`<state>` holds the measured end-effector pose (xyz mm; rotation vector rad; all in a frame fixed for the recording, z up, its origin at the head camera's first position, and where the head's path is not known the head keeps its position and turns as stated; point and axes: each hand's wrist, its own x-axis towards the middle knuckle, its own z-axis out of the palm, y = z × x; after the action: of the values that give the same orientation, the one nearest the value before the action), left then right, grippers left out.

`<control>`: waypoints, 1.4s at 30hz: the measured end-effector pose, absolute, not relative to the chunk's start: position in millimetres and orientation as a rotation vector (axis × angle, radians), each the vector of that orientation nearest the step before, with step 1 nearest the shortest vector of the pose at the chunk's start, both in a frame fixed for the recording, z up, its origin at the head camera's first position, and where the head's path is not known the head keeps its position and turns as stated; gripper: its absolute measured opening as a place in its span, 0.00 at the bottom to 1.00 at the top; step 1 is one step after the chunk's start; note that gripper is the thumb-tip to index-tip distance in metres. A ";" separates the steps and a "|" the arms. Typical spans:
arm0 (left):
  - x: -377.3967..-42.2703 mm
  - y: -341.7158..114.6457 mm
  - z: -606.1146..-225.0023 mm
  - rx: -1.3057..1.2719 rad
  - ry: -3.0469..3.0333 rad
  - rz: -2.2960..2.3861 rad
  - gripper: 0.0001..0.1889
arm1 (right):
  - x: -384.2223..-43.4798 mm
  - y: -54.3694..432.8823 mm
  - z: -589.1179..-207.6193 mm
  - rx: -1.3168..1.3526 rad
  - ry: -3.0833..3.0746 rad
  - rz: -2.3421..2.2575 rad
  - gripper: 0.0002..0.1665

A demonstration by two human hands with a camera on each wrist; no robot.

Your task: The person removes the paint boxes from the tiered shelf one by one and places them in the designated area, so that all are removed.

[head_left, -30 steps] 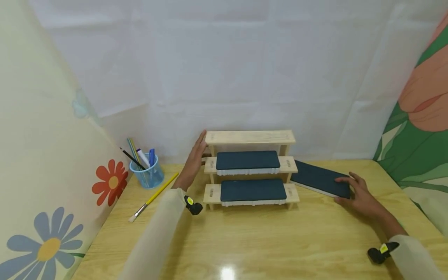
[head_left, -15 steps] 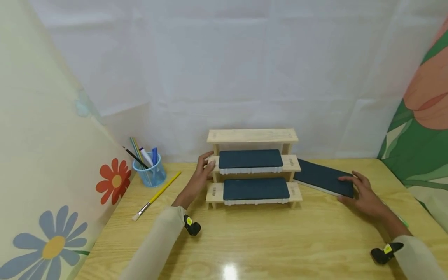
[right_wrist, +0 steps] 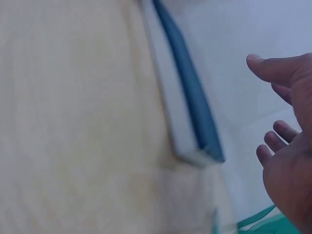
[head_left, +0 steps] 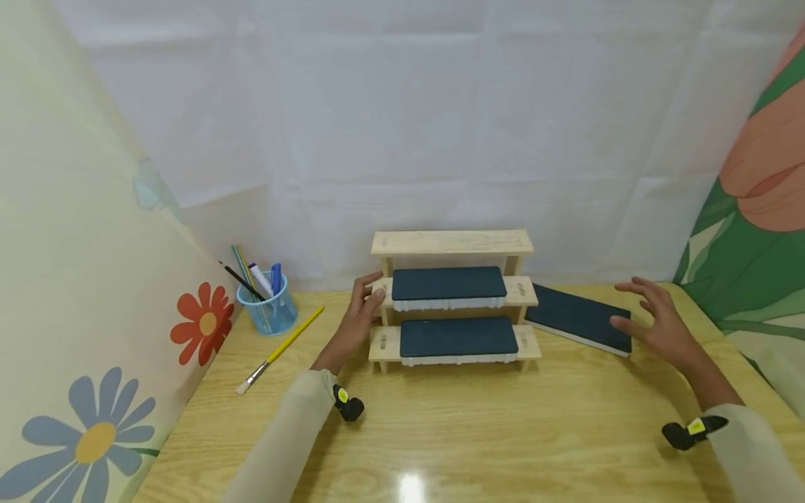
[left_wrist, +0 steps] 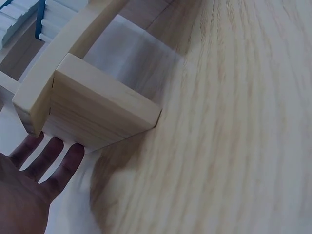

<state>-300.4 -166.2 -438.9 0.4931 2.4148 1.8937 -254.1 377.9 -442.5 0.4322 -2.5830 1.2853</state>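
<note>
A three-tier pale wooden display stand (head_left: 451, 242) stands on the table against the back. One flat case with a dark blue top and white ribbed sides lies on its middle tier (head_left: 449, 283), another on its bottom tier (head_left: 459, 337). My left hand (head_left: 358, 318) holds the left end of the middle board, thumb in front and fingers behind; in the left wrist view its fingers (left_wrist: 56, 163) reach the side support. A third dark-blue-topped case (head_left: 580, 316) lies slanted on the table, right of the stand. Just off its right end, my right hand (head_left: 660, 325) hovers with fingers spread, holding nothing.
At the left stands a blue mesh cup (head_left: 269, 313) with pencils and markers. A yellow-handled paintbrush (head_left: 283, 348) lies beside it. White sheeting (head_left: 440, 126) covers the back wall; painted flower panels (head_left: 204, 325) flank the table (head_left: 465, 433).
My right hand has let go of the case on the table, opened and lifted slightly. My left hand has shifted from the stand's upper left side to the middle board's end.
</note>
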 end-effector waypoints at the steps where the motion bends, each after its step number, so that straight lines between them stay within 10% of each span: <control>1: -300.0 -166.2 -437.3 0.489 2.404 1.894 0.27 | -256.2 376.1 -438.9 0.436 -2.573 1.301 0.37; 42: -312.6 -167.5 -459.4 0.536 2.447 1.951 0.24 | -286.0 277.5 -387.8 0.831 -2.496 1.361 0.40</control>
<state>-312.6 -167.5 -459.4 0.5357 2.4472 1.9507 -286.0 277.5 -387.8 0.8313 -2.4959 1.3614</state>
